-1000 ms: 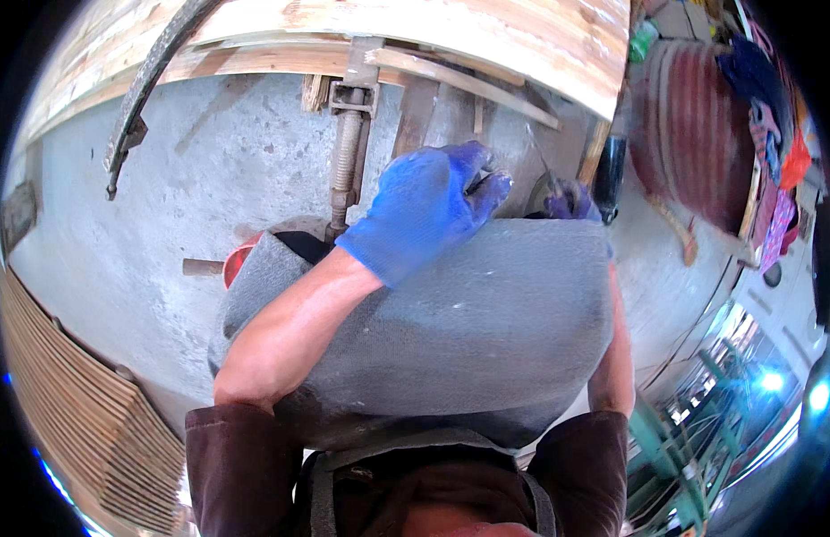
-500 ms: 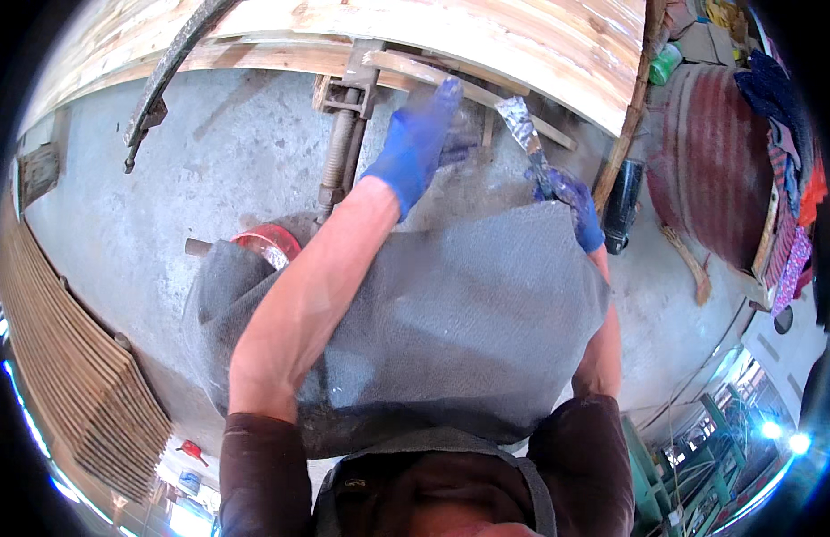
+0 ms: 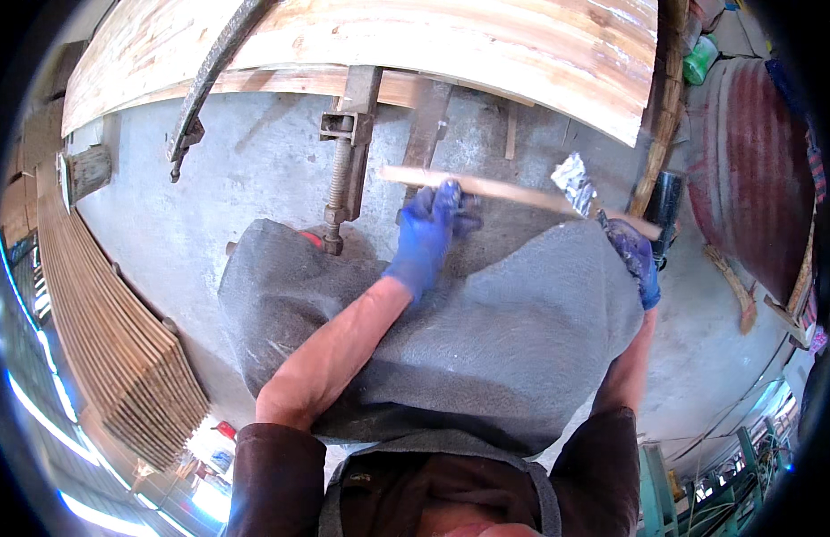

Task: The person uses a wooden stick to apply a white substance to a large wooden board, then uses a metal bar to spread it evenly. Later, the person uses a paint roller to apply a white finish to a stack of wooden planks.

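So the thin wood strip [image 3: 513, 192] is now mid-frame, slanting from just above center toward the right. Half a second ago it was up along the edge of the wooden surface [image 3: 459, 40] at the top; now it's clearly away from that edge, a bit blurry. The left hand [image 3: 425, 234], blue glove on, is pinching it near its left end; last frame that hand was blurred and reaching higher up. The right hand [image 3: 634, 251] is curled around a flat-bladed tool [image 3: 576, 185] with a white-smeared blade, right of center and lower than before. Strip passes by the blade and that glove, can't tell if they touch. Gray apron [image 3: 522, 304] fills the middle below, now hiding most of the red container [image 3: 313, 239] that showed more earlier. Screw clamp [image 3: 340, 174] hangs upper left of center, black cylinder [image 3: 667, 201] far right.
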`<state>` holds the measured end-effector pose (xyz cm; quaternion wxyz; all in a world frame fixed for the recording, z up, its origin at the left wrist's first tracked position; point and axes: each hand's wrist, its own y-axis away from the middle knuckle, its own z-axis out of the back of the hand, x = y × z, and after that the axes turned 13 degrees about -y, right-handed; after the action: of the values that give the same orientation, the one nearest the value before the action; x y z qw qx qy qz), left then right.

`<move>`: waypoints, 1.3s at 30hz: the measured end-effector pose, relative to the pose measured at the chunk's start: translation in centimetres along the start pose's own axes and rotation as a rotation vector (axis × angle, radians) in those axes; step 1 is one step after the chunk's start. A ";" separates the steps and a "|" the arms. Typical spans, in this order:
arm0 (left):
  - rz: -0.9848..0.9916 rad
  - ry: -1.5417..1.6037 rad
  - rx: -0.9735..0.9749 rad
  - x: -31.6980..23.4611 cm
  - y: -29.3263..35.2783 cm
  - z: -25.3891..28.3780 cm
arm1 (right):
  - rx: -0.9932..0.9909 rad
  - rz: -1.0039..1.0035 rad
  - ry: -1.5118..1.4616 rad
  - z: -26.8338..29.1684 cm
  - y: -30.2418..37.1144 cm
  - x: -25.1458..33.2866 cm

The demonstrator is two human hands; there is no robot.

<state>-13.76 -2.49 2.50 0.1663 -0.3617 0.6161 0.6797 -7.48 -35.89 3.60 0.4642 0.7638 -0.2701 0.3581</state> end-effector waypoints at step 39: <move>-1.369 -1.665 -0.537 -15.3 -6.8 -4.4 | 0.273 0.213 -0.055 -10.2 -26.1 -10.0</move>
<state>2.53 -2.09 8.39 0.7845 -0.0804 -0.1849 0.5864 2.96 -14.89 -14.63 0.3083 0.7963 -0.3108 0.4174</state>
